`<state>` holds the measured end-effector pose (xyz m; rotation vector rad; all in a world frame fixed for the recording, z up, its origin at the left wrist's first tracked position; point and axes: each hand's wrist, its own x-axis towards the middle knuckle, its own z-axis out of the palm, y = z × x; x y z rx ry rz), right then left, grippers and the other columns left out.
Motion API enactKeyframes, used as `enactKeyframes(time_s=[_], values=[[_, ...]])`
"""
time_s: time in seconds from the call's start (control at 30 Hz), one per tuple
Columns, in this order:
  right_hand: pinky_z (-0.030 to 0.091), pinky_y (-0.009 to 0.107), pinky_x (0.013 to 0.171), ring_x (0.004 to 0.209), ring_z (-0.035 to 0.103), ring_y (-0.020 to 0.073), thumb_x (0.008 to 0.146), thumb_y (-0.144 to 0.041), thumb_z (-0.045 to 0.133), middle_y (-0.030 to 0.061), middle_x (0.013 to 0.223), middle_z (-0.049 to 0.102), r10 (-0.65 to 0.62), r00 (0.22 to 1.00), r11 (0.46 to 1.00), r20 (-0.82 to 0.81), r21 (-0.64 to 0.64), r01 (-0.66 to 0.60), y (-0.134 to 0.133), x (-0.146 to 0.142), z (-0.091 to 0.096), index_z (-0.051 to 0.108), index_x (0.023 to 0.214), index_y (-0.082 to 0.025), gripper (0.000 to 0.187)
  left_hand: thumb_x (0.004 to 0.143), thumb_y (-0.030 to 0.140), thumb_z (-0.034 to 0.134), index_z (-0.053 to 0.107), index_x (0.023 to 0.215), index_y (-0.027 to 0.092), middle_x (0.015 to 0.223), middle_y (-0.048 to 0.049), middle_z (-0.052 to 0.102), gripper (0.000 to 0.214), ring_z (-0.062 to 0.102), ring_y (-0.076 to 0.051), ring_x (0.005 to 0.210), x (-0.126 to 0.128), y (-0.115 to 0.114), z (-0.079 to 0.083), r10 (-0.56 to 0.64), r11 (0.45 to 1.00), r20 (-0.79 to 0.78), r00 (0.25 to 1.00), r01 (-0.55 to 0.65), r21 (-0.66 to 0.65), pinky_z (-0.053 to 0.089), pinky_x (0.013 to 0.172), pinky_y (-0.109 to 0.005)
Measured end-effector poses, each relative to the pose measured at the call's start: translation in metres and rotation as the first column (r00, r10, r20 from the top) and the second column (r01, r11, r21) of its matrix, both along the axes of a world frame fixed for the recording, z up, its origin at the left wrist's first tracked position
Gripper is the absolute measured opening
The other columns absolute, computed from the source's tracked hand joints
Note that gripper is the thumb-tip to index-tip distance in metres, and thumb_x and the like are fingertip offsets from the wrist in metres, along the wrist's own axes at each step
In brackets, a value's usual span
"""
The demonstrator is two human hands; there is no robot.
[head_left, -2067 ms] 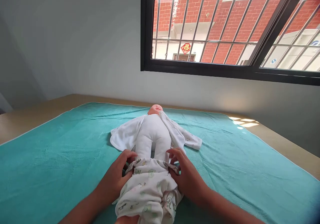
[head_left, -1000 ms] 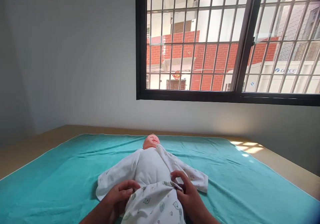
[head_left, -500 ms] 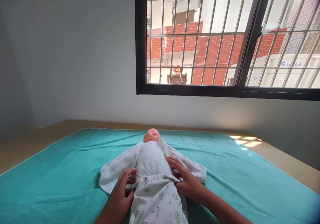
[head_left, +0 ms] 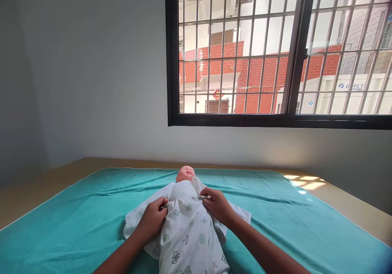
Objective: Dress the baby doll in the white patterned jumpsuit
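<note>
The trousers [head_left: 191, 239] are white, scattered with small grey-green bear faces and darker grey line figures, while the doll's torso [head_left: 183, 189] is plain white, its head [head_left: 184, 174] pink, and the spread jacket [head_left: 134, 221] white as well. Beneath them the cloth [head_left: 76, 229] is solid turquoise with a thin pale edge, on a tan tabletop [head_left: 352, 208] dappled with cream-white light at the far right. The wall [head_left: 92, 70] is grey, the window frame [head_left: 229, 120] black, and beyond its silvery bars the brickwork [head_left: 263, 78] shows red with paler joint lines.
</note>
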<state>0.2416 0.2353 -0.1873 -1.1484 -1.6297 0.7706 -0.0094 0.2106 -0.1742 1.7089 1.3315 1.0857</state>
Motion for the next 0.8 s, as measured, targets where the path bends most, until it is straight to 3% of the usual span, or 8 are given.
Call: enactKeyframes(time_s=[0.1,0.23,0.4,0.53,0.63,0.73,0.77,0.8], values=[[0.034,0.025,0.06,0.064,0.045,0.0136,0.067,-0.027,0.051,-0.0017,0.065,0.053,-0.06,0.974,0.994,-0.22,-0.101,0.039,0.012,-0.006,-0.019,0.056,0.067,-0.018,0.011,0.066,0.039,0.055,0.053,0.067,0.02,0.066,0.0013,0.058,0.02,0.052,-0.017,0.067,0.005,0.008,-0.01,0.007,0.993,0.173,0.985,0.015,-0.12,0.041,0.064,-0.027],[0.035,0.026,0.06,0.064,0.044,0.0138,0.069,-0.031,0.048,-0.0019,0.068,0.051,-0.097,0.954,0.982,-0.284,-0.184,0.045,0.012,-0.009,-0.039,0.055,0.076,-0.018,0.016,0.063,0.039,0.06,0.053,0.07,0.019,0.066,0.0031,0.056,0.022,0.051,-0.016,0.066,0.004,0.007,-0.022,0.008,0.965,0.386,0.923,0.094,-0.244,0.041,0.063,-0.025],[0.037,0.028,0.073,0.079,0.05,0.0171,0.069,-0.026,0.051,-0.0002,0.082,0.057,-0.055,0.983,0.995,-0.177,-0.093,0.039,0.001,-0.004,-0.038,0.058,0.083,-0.019,0.017,0.06,0.033,0.067,0.055,0.08,0.019,0.078,0.0012,0.061,0.027,0.055,-0.016,0.076,-0.007,0.001,-0.024,-0.089,0.95,0.446,0.891,0.211,-0.232,0.043,0.069,-0.026],[0.035,0.027,0.071,0.076,0.048,0.0162,0.073,-0.027,0.052,-0.0016,0.078,0.054,-0.03,0.997,0.998,-0.078,-0.062,0.025,-0.001,0.001,-0.032,0.055,0.078,-0.019,0.01,0.061,0.034,0.065,0.055,0.083,0.018,0.08,0.0001,0.06,0.029,0.056,-0.017,0.077,-0.013,0.008,-0.03,-0.154,0.937,0.423,0.893,0.268,-0.226,0.043,0.07,-0.027],[0.035,0.026,0.069,0.074,0.046,0.015,0.075,-0.027,0.053,-0.0025,0.075,0.051,-0.011,0.996,0.999,-0.091,-0.053,0.006,-0.002,0.002,-0.03,0.053,0.076,-0.019,0.008,0.062,0.036,0.063,0.055,0.08,0.019,0.077,0.0003,0.057,0.026,0.054,-0.017,0.074,-0.014,0.012,-0.021,-0.127,0.983,0.26,0.957,0.156,-0.093,0.043,0.071,-0.029],[0.035,0.025,0.067,0.071,0.045,0.0137,0.076,-0.025,0.054,-0.0031,0.074,0.05,0.006,0.996,1.0,-0.089,0.008,-0.005,-0.008,-0.001,-0.023,0.053,0.076,-0.019,0.005,0.077,0.038,0.057,0.056,0.081,0.02,0.078,0.0003,0.058,0.018,0.052,-0.016,0.073,-0.009,-0.007,0.014,-0.015,0.991,-0.066,0.998,0.023,0.13,0.043,0.07,-0.027],[0.034,0.025,0.066,0.07,0.044,0.0132,0.076,-0.024,0.054,-0.0032,0.075,0.05,0.014,0.996,0.999,-0.088,0.034,-0.011,-0.01,-0.002,-0.021,0.053,0.076,-0.019,0.005,0.082,0.038,0.055,0.056,0.081,0.021,0.078,0.0006,0.059,0.017,0.053,-0.016,0.073,-0.005,-0.02,0.029,-0.031,0.983,-0.179,0.983,0.063,0.175,0.043,0.069,-0.026],[0.034,0.025,0.065,0.07,0.044,0.0127,0.077,-0.025,0.055,-0.0032,0.076,0.05,0.026,0.996,0.998,-0.09,0.054,-0.021,-0.013,-0.004,-0.018,0.053,0.077,-0.019,0.006,0.085,0.038,0.055,0.057,0.08,0.022,0.08,0.0008,0.061,0.017,0.054,-0.015,0.073,-0.001,-0.035,0.042,-0.123,0.973,-0.297,0.947,0.175,0.154,0.042,0.068,-0.025]])
